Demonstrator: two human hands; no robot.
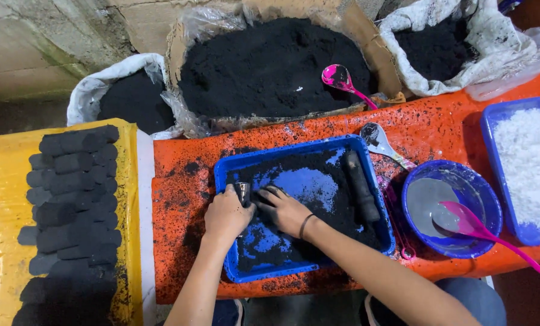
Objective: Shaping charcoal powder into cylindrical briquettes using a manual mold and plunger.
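Both hands inside blue tray's near edge

A row of black pressed briquettes lies stacked on a yellow sheet at the left. Behind the orange desk, a cardboard box lined with plastic holds a heap of black powder, with a pink spoon resting on it. Two white sacks of black powder flank it. On the desk, a round blue bowl holds grey paste and a pink spoon; a metal spoon lies near it, and a blue tub holds white powder.
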